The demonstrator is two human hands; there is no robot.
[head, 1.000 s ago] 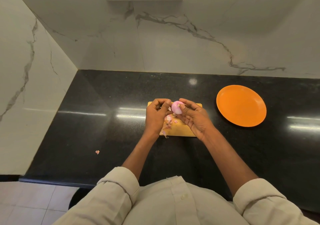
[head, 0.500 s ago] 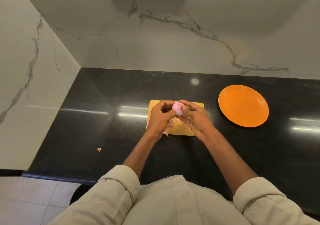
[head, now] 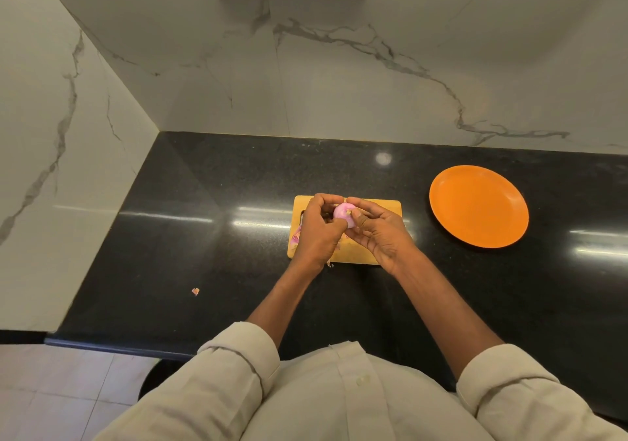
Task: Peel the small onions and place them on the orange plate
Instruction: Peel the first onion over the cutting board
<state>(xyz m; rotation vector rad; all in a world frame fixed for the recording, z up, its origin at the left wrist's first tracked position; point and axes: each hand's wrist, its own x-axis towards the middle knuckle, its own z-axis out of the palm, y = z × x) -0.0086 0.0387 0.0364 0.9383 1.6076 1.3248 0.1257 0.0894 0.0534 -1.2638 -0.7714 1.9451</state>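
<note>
Where both hands meet, onion (head: 344,215) sits.

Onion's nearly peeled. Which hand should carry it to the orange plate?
Right, probably. The right hand already pinches the small onion and is on the same side as the orange plate, which sits bare on the counter. The left hand would have to cross over it.

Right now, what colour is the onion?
Pinkish purple; the onion shows best in the head view.
</note>
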